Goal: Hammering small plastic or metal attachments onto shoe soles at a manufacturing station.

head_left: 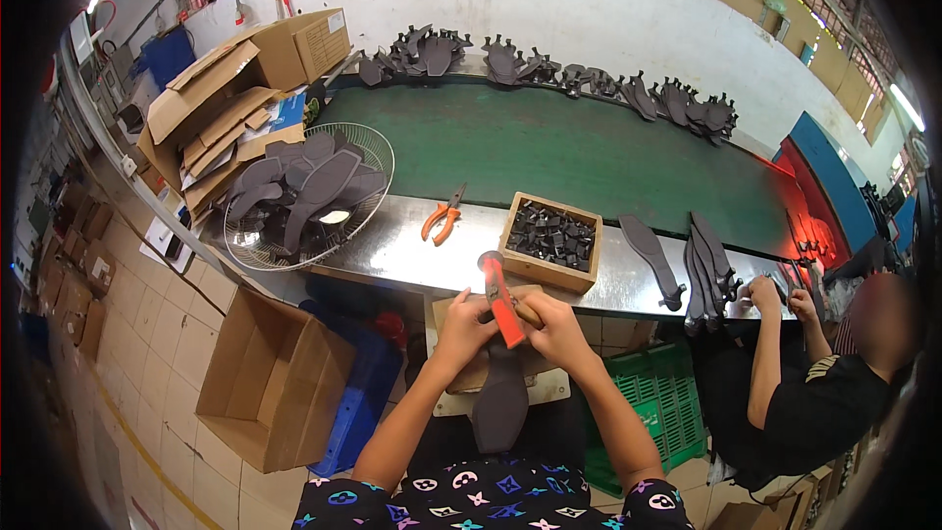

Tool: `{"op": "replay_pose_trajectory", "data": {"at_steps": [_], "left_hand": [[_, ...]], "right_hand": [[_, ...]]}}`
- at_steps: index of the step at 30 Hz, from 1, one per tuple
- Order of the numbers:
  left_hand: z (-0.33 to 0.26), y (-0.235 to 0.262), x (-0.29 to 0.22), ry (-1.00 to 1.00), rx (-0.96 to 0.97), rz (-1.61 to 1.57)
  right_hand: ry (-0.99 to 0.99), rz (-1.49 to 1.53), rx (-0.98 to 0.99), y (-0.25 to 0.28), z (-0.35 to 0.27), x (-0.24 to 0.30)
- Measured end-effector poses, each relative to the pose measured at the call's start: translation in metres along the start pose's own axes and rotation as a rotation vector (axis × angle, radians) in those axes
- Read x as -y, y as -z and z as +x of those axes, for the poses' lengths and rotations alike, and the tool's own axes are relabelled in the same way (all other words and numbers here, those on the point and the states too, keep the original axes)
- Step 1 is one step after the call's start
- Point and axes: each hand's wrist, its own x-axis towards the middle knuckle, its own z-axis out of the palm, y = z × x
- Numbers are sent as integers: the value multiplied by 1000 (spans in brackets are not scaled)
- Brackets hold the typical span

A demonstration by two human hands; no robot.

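Note:
A dark grey shoe sole extends toward my body, its far end hidden under a hammer and my fingers. My left hand is closed at that far end and appears to grip it; the fingertips are partly covered. In my right hand is the hammer, with a red head, a round grey face and a wooden handle. The hammer head lies across the space between both hands. Beyond them, a wooden box holds many small black pieces. Orange-handled pliers rest on the metal ledge.
A wire basket of soles stands left, near cardboard boxes. More soles lie right on the ledge beside the green conveyor belt. A co-worker works at right. An open carton and a green crate flank me.

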Motion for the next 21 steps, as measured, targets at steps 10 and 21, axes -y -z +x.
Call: {"op": "replay_pose_trajectory", "data": {"at_steps": [10,21], "left_hand": [[-5,10,-11,187,28,-292],[-2,18,-15,213,96,-437]], "right_hand": [[-85,-124,64,12,-4,18],[-78,-72,-111,25,-55,84]]}}
